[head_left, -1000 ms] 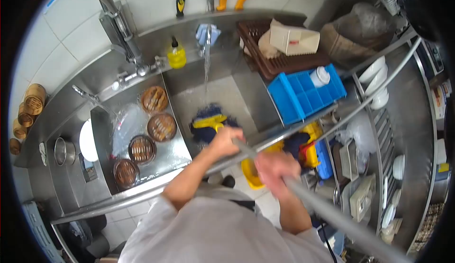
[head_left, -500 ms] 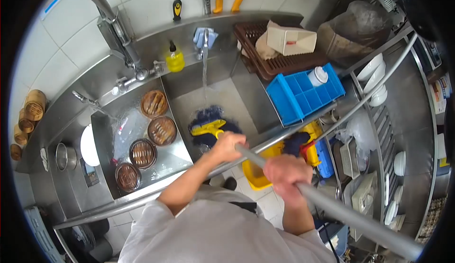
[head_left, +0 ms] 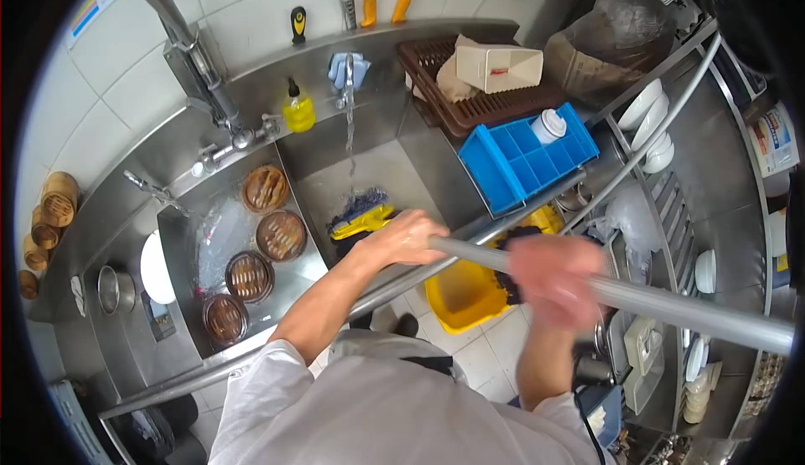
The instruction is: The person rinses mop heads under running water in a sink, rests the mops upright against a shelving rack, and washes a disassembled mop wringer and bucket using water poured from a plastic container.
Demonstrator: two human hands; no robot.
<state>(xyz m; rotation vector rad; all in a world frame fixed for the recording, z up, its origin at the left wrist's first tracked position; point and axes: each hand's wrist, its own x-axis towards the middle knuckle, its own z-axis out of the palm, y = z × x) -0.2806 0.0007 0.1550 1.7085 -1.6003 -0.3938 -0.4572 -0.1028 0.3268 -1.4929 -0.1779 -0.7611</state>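
Right hand, blurred, is wrapped around the grey pole on the near side of the sink's front edge, presumably for leverage. Left hand is curled around the same pole lower down, just inside that edge, probably for steering. The yellow-clamped mop head lies in the basin, towards its front left corner, apparently so that water is contained. Beyond, at the back edge, the tap runs, its stream falling just behind the strands.

bright, even light; glare on steel sink rim; right hand blurred; fisheye curving, black corners.
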